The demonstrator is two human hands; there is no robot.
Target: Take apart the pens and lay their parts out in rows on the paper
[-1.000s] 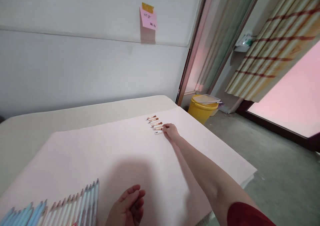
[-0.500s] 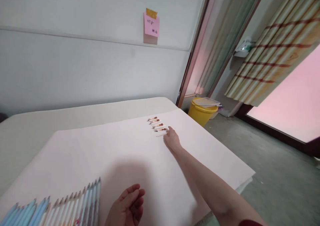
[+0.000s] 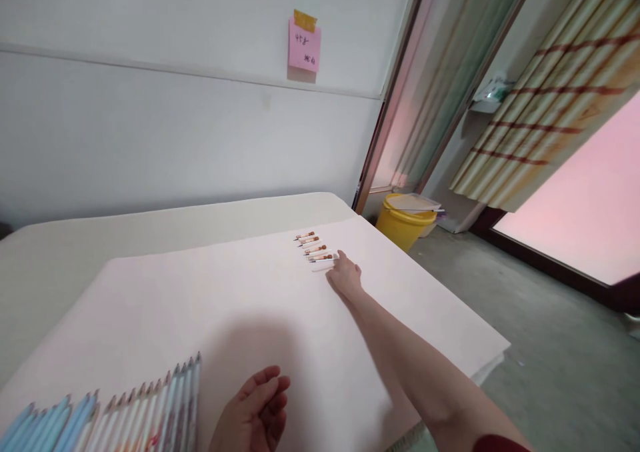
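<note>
My right hand (image 3: 346,273) reaches out across the sheet, its fingers closed at the right end of the nearest pen (image 3: 324,259) in a small group. That pen is white with a brown figure and a dark tip pointing left. Several like pens (image 3: 310,240) lie behind it in a staggered stack. Close to me, my left hand (image 3: 254,409) hovers with loosely curled fingers, thumb against the index finger, nothing visible in it. Left of it, a row of white and grey pens (image 3: 155,412) and light blue pens (image 3: 45,425) lies side by side, tips away from me.
A pale pink sheet (image 3: 200,305) covers most of the white table (image 3: 60,239). Behind stands a white wall panel (image 3: 175,139) bearing a pink note (image 3: 304,47). A yellow bin (image 3: 403,229) is on the floor past the right edge, near a curtain (image 3: 540,105).
My right hand has barely shifted at the end of the nearest pen. The left hand and the pen rows look the same; the view tilts very slightly.
</note>
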